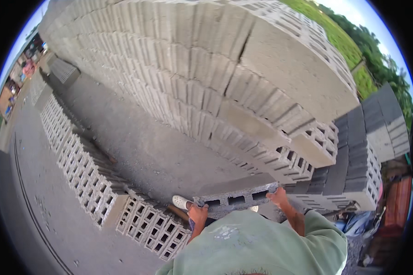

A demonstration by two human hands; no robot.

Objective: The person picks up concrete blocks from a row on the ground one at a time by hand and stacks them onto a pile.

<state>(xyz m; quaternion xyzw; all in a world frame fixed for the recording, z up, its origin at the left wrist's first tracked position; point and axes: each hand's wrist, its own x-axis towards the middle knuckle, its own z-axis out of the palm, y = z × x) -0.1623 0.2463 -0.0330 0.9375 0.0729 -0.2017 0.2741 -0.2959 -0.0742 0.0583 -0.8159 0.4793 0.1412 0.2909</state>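
"Concrete block point(234, 191) in both hands: how would you manage it?"

"Biggest thing first. The tall stack point(179, 68) rises ahead, so I'd leave enough room that no corner scrapes its ridged side. Then the low row point(85, 169) on the left: its near end comes close to where the person stands, so turning calls for careful footing."

"And the block itself?"

"It's just in front of the green shirt point(261, 243), between the stack and the low row, hollow openings toward the viewer. I'd keep it close in, with the weight shared evenly. The grip is closed around its two ends: left hand point(198, 213) on one, right hand point(280, 197) on the other. Rough edges could nip skin, so a firm, steady hold seems best."

"What can't you make out?"

"The upper edge of the view cuts off part of the stack. The dark pile point(348, 146) at the right is partly hidden behind paler blocks. The block's underside doesn't show, nor do the fingertips beneath it, so I can't tell how far they wrap under. One pale shoe point(181, 201) peeks out by the left end; between shirt and block, a small pale patch point(254, 208) might be the other."
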